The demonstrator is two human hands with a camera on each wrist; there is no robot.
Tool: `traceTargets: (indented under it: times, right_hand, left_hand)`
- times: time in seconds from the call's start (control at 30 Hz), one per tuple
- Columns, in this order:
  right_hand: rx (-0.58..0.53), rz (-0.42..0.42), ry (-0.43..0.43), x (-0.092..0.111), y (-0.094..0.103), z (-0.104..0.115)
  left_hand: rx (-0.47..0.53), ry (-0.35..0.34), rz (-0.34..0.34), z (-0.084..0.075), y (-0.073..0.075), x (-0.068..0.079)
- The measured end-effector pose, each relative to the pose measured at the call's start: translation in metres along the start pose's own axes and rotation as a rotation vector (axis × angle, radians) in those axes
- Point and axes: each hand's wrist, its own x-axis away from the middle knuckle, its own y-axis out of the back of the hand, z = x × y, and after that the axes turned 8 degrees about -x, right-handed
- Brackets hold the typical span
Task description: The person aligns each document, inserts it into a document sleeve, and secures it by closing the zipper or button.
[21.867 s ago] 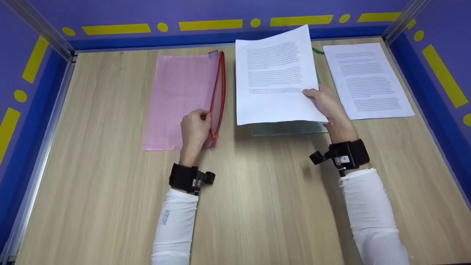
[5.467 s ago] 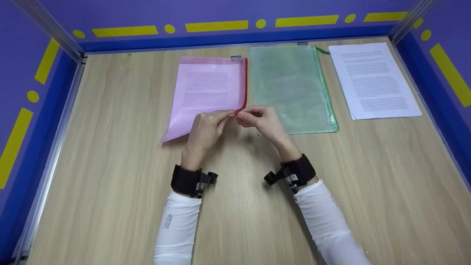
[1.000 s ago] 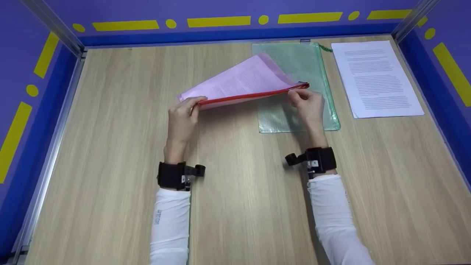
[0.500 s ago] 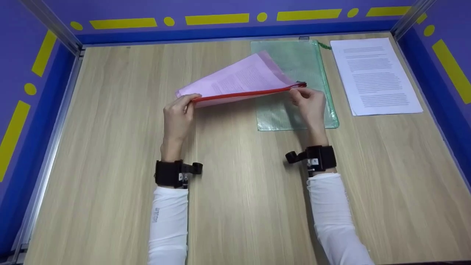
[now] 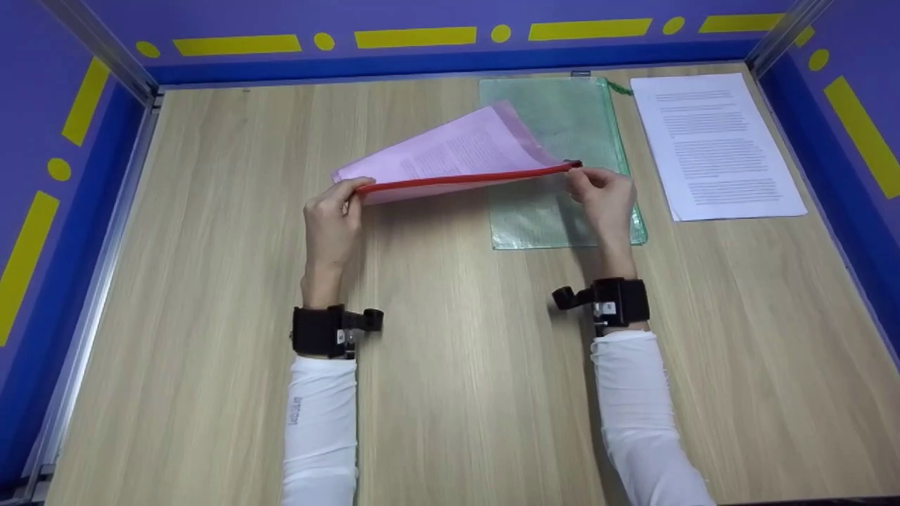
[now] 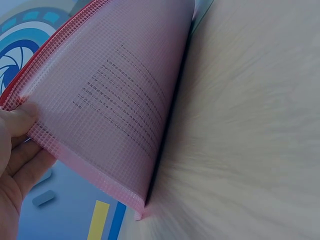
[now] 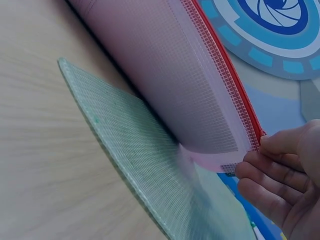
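A pink mesh zip pouch (image 5: pixel 450 147) with printed sheets inside is held tilted, its red-zip edge raised and facing me. My left hand (image 5: pixel 334 221) grips the pouch corner at the left end of the zip (image 5: pixel 464 178); in the left wrist view the thumb (image 6: pixel 25 112) lies on the mesh and the fingers are behind it. My right hand (image 5: pixel 606 204) pinches the zip's right end, where the small red pull (image 7: pixel 262 133) shows by the thumb in the right wrist view. The zip appears closed along its visible length.
A green mesh zip pouch (image 5: pixel 534 221) lies flat on the wooden table (image 5: pixel 450 365), partly under the pink pouch and right hand. Right of it lies a stack of printed paper (image 5: pixel 717 147). Purple and blue panels (image 5: pixel 394 60) border the table's back and sides.
The sheets in my right hand earlier are now inside the pink pouch. The pouch has been lifted and turned. My right hand has travelled along the zip from the left end to the right end.
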Motion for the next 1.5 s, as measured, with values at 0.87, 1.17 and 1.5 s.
traceTargets:
  times: [0.87, 1.17, 1.5]
  right_hand:
    - [-0.097, -0.083, -0.020, -0.009, 0.011, -0.007]
    - [-0.159, -0.048, -0.141, 0.000, -0.009, -0.006]
    - [-0.365, 0.090, -0.381, 0.014, -0.043, 0.012]
  left_hand:
    - [0.004, 0.017, -0.030, 0.004, -0.001, 0.000]
    - [-0.025, -0.006, -0.069, -0.002, -0.006, 0.002]
    - [-0.035, -0.120, -0.018, -0.023, -0.011, 0.004]
